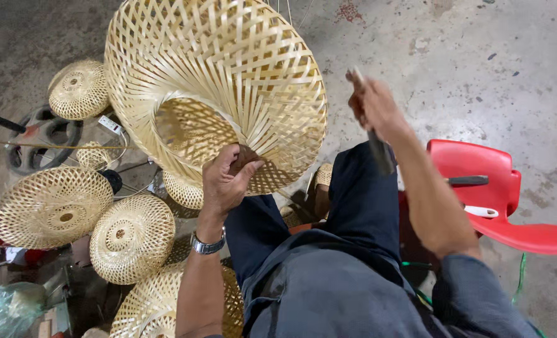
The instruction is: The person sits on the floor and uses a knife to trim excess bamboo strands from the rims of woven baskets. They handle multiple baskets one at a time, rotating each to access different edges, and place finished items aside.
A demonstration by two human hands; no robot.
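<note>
A large woven bamboo lampshade (pixel 216 81) hangs tilted in front of me, its open mouth facing down toward my lap. My left hand (pixel 225 178), with a metal watch on the wrist, grips the shade's lower rim with thumb and fingers. My right hand (pixel 375 106) is raised to the right of the shade and is closed on the handle of a long knife (pixel 381 150), whose dark blade points down along my forearm. The blade is apart from the shade. My legs in dark trousers (pixel 353 206) are below.
Several finished woven bamboo shades (pixel 131 238) lie piled on the floor at left. A red plastic chair (pixel 503 200) at right carries a dark-handled tool (pixel 469 181) and a white-handled one (pixel 481 211). Metal frame and weight plates (pixel 40 134) sit at far left on the concrete floor.
</note>
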